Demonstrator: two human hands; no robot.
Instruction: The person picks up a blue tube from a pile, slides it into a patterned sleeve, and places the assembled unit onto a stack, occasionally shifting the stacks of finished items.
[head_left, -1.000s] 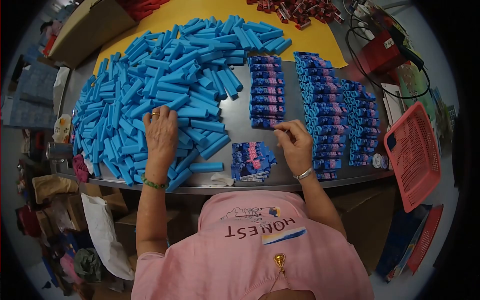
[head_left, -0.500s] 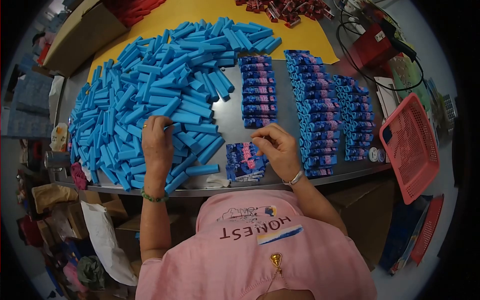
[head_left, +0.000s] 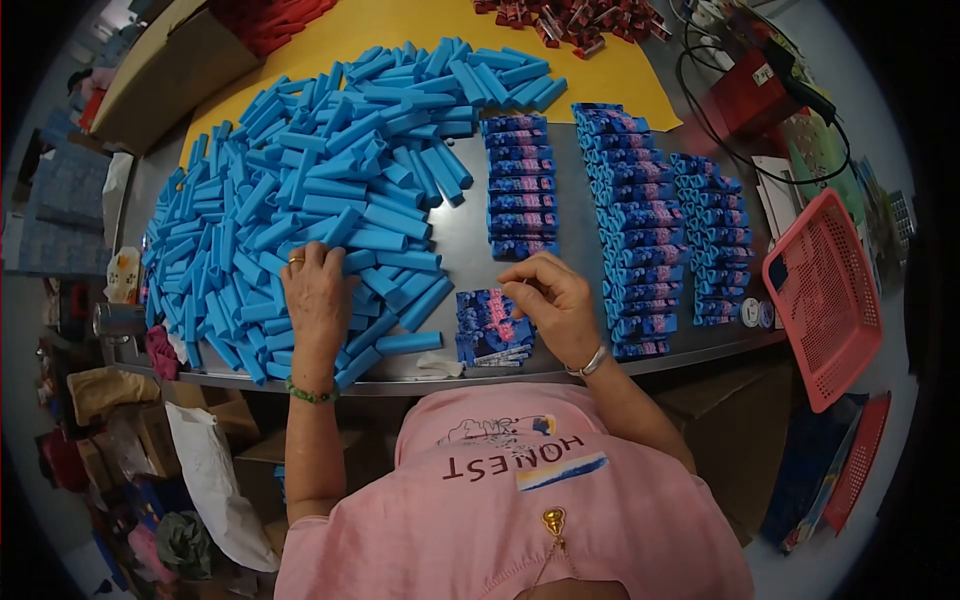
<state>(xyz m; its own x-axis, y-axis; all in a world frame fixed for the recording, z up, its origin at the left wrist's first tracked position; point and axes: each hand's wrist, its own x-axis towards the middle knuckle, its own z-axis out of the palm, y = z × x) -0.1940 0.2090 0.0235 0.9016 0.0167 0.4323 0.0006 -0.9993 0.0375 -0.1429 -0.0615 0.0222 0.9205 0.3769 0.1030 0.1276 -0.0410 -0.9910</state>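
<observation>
My left hand lies on the large pile of light-blue foam-like pieces, its fingers spread and bent down over them, tips partly hidden. My right hand hovers just right of a small fanned stack of flat printed sleeves, dark blue with pink lettering. Its thumb and index finger come together in a pinch; whatever sits between them, if anything, is too small to make out. Beyond this hand lies a column of blue pieces in printed sleeves, with longer columns of sleeved pieces to the right.
Beside the columns, at the table's right edge, leans a pink perforated basket. A red box with a black cable is behind it. Red wrapped pieces rest on a yellow sheet at the back. At back left stands a cardboard box.
My left hand has shifted slightly down over the pile and its fingers have spread. The right hand stays almost in place, still pinched. The whole view has moved a little.
</observation>
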